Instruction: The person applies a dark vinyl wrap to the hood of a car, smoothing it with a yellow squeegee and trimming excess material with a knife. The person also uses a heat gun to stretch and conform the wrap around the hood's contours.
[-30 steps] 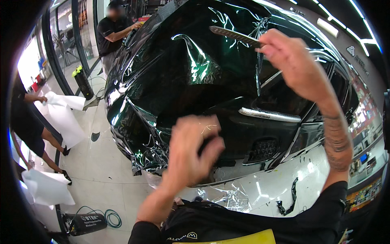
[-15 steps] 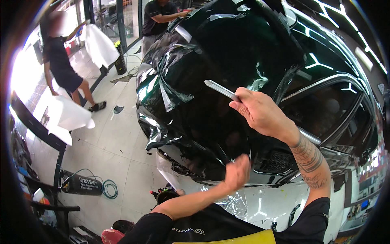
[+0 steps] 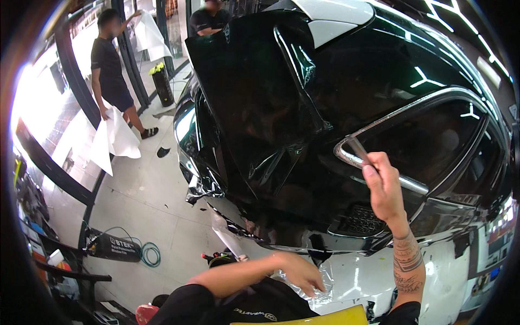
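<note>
My right hand is closed round a slim metal blade-like tool, held upright at the front corner of a side window with chrome trim on a dark, glossy car. Loose dark film lies creased over the car's front, hanging in crumpled folds at the left corner. My left hand is low, beside the car's lower edge and above clear plastic on the floor, with its fingers loosely bent, apart and empty. A mesh vent sits left of my right wrist.
A co-worker at the left holds large white sheets; another person stands beyond the car. A black cylinder with a coiled hose lies on the tiled floor. A dark stand is at lower left.
My left hand has dropped from over the car to below it. My right hand's tool has turned from slanting leftward to upright at the window trim. The view has shifted.
</note>
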`<state>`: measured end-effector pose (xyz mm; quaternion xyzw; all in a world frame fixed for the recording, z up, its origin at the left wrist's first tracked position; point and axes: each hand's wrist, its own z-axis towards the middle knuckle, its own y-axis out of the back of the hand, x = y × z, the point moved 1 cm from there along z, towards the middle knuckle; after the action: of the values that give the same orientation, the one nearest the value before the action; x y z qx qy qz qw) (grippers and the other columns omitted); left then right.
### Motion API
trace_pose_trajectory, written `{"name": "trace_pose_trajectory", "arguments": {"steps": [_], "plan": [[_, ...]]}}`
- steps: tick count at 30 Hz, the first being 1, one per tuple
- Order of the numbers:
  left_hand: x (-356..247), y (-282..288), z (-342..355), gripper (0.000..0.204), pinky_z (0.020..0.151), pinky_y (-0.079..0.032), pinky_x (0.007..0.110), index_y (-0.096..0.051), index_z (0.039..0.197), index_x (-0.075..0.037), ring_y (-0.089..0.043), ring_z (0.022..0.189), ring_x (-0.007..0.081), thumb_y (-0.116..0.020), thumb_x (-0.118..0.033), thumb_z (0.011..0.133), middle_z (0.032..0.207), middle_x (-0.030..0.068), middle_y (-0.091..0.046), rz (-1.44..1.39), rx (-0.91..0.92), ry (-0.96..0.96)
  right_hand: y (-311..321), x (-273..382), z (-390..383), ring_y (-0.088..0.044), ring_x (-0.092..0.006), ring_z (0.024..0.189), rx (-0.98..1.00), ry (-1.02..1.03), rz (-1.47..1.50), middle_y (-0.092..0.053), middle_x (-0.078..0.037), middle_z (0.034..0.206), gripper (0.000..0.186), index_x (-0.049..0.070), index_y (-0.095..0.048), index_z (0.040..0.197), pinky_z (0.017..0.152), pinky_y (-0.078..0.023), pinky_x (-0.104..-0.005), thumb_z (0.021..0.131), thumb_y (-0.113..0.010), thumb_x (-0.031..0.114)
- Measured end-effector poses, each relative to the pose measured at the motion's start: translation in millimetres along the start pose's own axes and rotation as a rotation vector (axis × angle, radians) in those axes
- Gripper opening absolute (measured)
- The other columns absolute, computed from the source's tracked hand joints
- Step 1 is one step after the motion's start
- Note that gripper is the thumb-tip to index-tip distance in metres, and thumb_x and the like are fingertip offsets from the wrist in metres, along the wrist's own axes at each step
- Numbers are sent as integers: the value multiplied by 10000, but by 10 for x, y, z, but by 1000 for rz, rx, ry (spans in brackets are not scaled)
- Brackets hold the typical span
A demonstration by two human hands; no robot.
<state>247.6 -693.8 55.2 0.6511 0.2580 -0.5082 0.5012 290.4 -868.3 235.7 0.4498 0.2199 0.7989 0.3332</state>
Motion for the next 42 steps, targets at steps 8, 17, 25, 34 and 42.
{"name": "trace_pose_trajectory", "arguments": {"steps": [8,17,25,34,42], "plan": [[-2064,1494,-2168,167,658,-542,327,-723,934,-45,-713,752,222,-677,-205,921,804,107,-715,546,-952,358,-269,222,-485,-522,-165,656,-77,19,183,-537,-96,834,155,-48,-648,932,613,-433,-273,890,-545,60],[-731,551,-2302,347,685,-567,277,-659,1047,9,-674,809,147,-592,-329,1011,929,85,-643,-716,-1074,-176,-1967,1392,-621,-633,-169,760,-203,-344,1038,-555,-134,1003,221,-47,-618,985,606,-544,-290,796,-708,-116],[-523,291,-3258,364,634,-534,280,-633,968,29,-639,780,197,-563,-324,1022,998,134,-594,-1231,-843,-384,-2894,1962,-383,-687,-339,885,-218,-354,1412,-560,-235,1039,354,-90,-665,1086,836,-604,-476,746,-763,-105],[-848,472,-3799,219,789,-459,399,-692,1011,-53,-551,952,273,-629,-258,967,988,98,-624,-499,-577,-633,-2482,2430,-125,-667,-273,758,312,633,1859,-693,-161,979,219,9,-691,944,645,-531,-370,817,-792,157],[-1701,1354,-3575,199,893,-488,422,-713,1015,-21,-621,1067,327,-748,-126,850,1054,100,-676,172,-303,-617,-2474,2679,-639,-609,-270,874,358,26,961,-613,-137,921,201,60,-677,1021,653,-507,-410,912,-647,227]]}}
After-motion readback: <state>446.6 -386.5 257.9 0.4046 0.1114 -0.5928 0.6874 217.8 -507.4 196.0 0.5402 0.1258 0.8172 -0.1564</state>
